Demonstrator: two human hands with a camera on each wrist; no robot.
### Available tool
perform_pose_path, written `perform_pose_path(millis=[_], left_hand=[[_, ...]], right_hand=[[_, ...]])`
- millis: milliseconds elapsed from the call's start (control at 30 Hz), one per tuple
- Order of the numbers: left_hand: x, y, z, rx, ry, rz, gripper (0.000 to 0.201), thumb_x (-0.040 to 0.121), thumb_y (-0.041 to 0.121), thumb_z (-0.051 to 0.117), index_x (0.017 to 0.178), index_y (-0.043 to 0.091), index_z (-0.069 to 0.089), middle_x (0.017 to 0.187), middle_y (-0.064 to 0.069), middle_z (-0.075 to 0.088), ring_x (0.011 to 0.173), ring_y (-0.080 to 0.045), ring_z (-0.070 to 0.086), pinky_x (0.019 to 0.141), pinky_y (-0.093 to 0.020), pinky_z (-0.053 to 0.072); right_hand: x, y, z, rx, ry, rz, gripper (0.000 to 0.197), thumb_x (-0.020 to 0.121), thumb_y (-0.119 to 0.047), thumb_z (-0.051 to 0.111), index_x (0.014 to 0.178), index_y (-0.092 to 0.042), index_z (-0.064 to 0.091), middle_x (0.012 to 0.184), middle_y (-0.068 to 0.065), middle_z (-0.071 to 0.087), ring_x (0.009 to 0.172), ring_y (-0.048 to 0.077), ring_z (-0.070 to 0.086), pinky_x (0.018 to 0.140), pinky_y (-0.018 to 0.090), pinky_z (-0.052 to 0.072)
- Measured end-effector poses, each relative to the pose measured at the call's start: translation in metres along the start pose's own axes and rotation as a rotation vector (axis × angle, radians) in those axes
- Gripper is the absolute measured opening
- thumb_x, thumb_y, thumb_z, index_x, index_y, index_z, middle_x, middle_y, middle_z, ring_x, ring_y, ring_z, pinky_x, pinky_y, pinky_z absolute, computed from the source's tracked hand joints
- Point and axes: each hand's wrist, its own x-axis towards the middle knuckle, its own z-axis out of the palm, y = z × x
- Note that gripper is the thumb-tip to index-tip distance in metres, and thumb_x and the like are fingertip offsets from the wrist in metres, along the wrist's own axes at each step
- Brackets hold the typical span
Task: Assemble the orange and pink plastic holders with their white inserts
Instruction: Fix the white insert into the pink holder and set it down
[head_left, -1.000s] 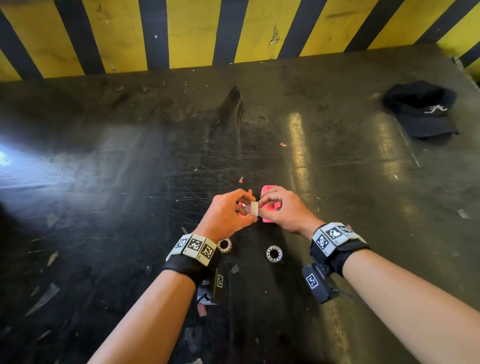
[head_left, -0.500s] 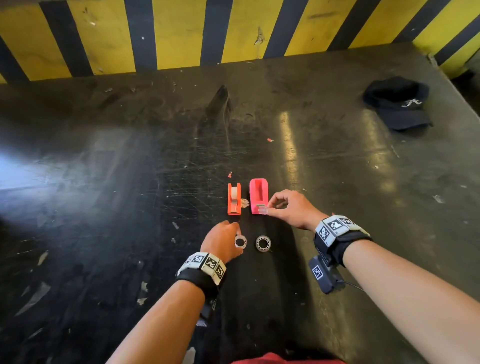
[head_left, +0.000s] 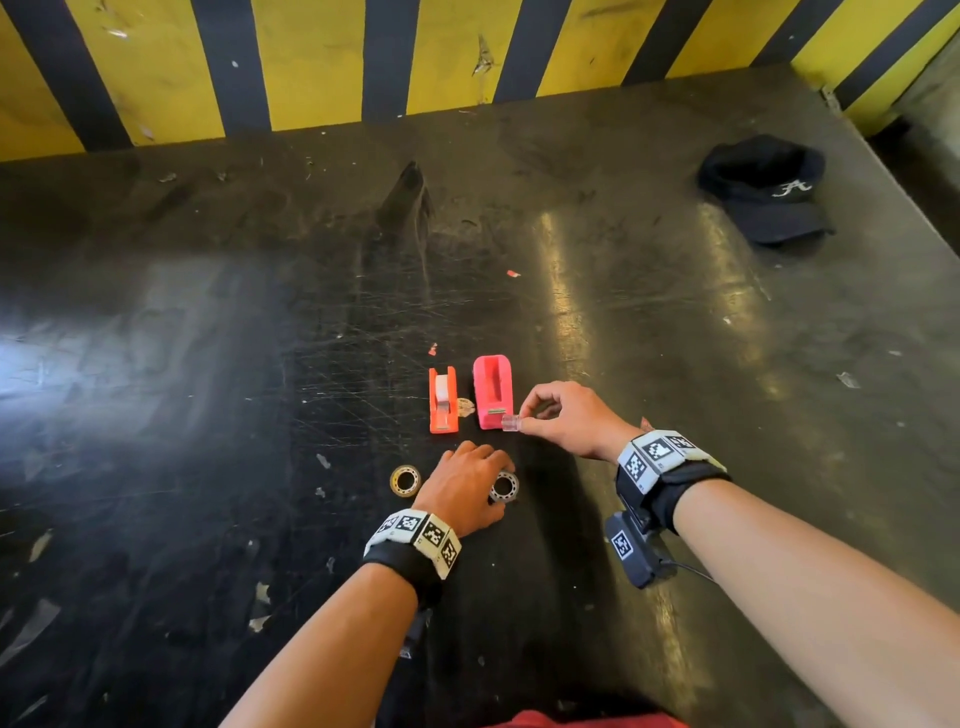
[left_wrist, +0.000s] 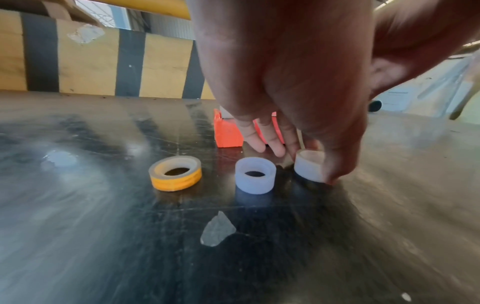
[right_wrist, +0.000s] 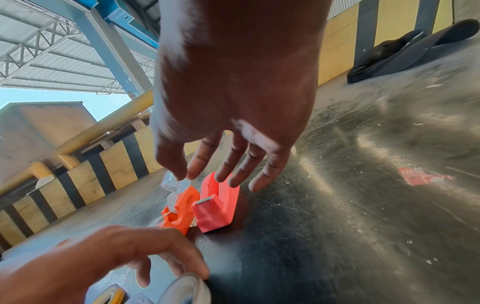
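Scuffed dark tabletop (head_left: 649, 364), striped wall behind. Orange holder (head_left: 443, 402) w/ white insert & pink holder (head_left: 492, 391) side by side at centre. Right hand (head_left: 566, 418) pinches small clear insert (head_left: 509, 422) by pink holder's near end. Left hand (head_left: 464, 486), lower centre, grips white ring (left_wrist: 309, 164).

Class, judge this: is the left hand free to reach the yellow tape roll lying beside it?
Probably yes: the yellow roll lies uncovered just beside the left hand, though its fingers grip a white ring.

A scratched, glossy black floor (head_left: 675, 364) meets a yellow-and-black striped wall (head_left: 322, 57) under bright glare.
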Motion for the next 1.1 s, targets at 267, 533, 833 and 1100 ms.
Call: perform_pose_path(millis=[267,533,833,1100], left_hand=[[-0.013,-0.025,-0.044,-0.472,0.202,-0.166,0.053,0.076,0.017,0.085,0.126,0.028,0.069,0.126,0.007,0.059,0.109,-0.012,0.064,0.100,-0.030,0.055],[-0.022,-0.034,-0.074,-0.591,0.260,-0.140,0.061,0.073,0.016,0.092,0.127,0.024,0.066,0.117,0.008,0.074,0.096,-0.005,0.072,0.089,-0.022,0.060],[-0.025,-0.026,-0.083,-0.653,0.295,-0.071,0.058,0.074,0.018,0.091,0.126,0.024,0.067,0.119,0.009,0.074,0.112,-0.009,0.071,0.097,-0.034,0.061],[-0.023,-0.023,-0.083,-0.725,0.268,-0.070,0.055,0.078,0.009,0.088,0.127,0.021,0.066,0.120,0.005,0.073,0.104,-0.013,0.076,0.092,-0.039,0.064]], right_hand=[[-0.004,-0.006,-0.005,0.053,-0.040,-0.049,0.007,0.088,-0.021,0.082,0.090,-0.017,0.078,0.094,-0.002,0.077,0.092,0.016,0.072,0.091,0.038,0.059],[-0.003,-0.031,0.005,0.034,-0.068,-0.169,0.012,0.087,-0.027,0.085,0.083,-0.029,0.074,0.089,-0.011,0.073,0.083,0.005,0.066,0.078,0.024,0.051],[-0.002,-0.040,0.011,0.038,-0.035,-0.144,0.007,0.087,-0.023,0.083,0.090,-0.022,0.077,0.093,-0.001,0.074,0.077,0.002,0.062,0.068,0.008,0.043],[-0.001,-0.040,0.012,0.054,-0.055,-0.120,0.014,0.090,-0.027,0.081,0.099,-0.017,0.077,0.100,-0.001,0.074,0.083,0.005,0.064,0.075,0.020,0.045]])
